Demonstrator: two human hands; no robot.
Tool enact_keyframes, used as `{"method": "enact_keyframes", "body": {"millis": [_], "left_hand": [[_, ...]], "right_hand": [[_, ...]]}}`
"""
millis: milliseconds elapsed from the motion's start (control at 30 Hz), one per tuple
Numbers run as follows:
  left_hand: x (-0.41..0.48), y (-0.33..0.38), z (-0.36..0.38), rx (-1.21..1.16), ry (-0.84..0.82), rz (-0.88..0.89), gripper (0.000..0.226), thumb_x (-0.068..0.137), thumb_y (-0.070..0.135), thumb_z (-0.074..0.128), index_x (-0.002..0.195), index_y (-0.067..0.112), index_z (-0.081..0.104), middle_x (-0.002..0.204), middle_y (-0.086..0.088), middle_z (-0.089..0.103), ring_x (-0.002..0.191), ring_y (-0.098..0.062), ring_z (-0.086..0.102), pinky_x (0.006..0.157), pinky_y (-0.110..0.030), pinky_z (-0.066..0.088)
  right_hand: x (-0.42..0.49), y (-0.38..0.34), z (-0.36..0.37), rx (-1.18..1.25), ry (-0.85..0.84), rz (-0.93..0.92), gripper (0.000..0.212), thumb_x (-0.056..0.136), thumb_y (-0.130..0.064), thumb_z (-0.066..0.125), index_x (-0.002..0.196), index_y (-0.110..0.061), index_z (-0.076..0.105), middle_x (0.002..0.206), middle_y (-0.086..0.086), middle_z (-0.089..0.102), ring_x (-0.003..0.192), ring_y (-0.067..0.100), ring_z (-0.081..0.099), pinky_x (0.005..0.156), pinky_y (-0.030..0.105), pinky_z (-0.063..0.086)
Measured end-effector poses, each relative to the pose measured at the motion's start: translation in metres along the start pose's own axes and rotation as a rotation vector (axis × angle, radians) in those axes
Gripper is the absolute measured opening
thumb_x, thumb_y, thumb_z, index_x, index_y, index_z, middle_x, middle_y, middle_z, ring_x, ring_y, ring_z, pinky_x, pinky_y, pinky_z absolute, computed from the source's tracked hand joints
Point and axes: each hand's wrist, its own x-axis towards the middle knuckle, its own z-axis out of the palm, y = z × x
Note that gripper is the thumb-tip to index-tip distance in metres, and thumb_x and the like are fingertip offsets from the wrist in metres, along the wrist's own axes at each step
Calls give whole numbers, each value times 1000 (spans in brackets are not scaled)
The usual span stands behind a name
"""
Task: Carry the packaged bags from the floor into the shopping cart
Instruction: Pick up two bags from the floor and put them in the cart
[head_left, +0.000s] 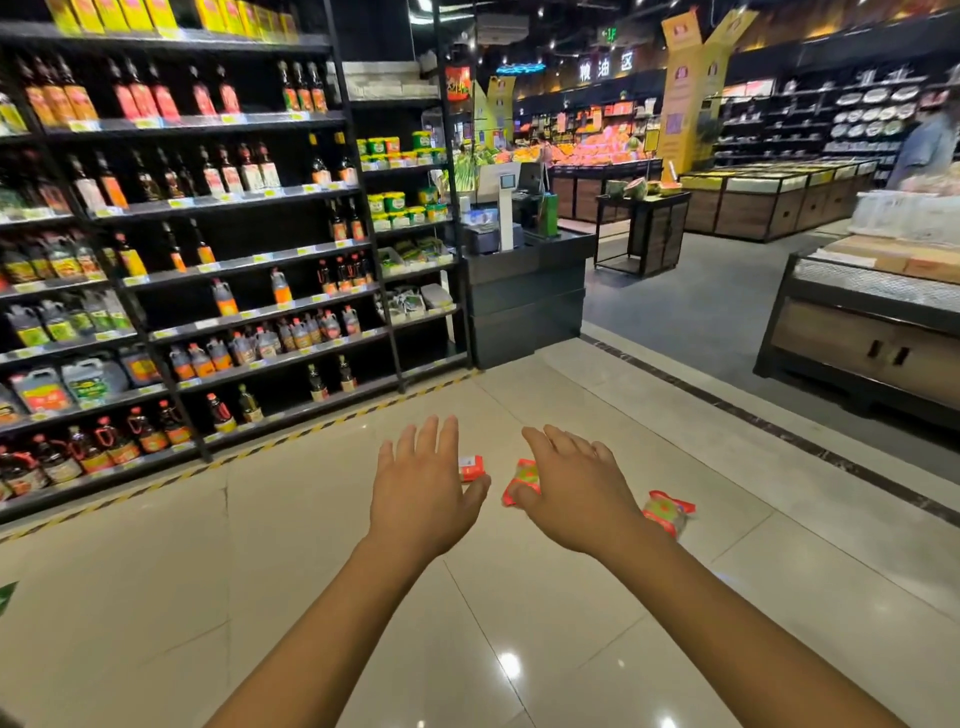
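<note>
Supermarket aisle, bottle shelves (182, 260) at left, glossy tiled floor (311, 571) underfoot. Left hand (421, 499) spread and empty, reaching toward a first red packaged bag (472, 467); right hand (576, 493) likewise spread over a second bag (522, 480); third bag (667, 512) just beside that wrist, all three on the floor. Seemingly the very start: nothing lifted yet, shopping cart out of view.

You can read the white characters 粮油区 on the dark overhead fascia (605, 67) at the far end, and 1F on the green lit sign (609, 35) above it. The bottle labels (156, 101) and shelf price tags (262, 257) are too blurred for you to read.
</note>
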Motion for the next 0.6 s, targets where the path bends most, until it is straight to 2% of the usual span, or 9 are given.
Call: {"method": "enact_keyframes", "body": {"millis": [267,600], "left_hand": [[139,-29,44,-55,0,5,81,98,66,39,161,19,18,168,-5,25,154,-30,22,124,-51,21],[259,-53,67,-92,-17,29,82,100,65,39,163,20,11,170,-5,17,156,-28,16,126,-51,17]], "right_hand": [[143,13,5,-83,-6,4,62,104,-53,42,157,-26,24,162,1,32,148,24,31,120,46,24],[262,21,8,-105,-46,20,65,103,-52,43,158,-25,22,162,2,33,148,24,30,120,45,25]]}}
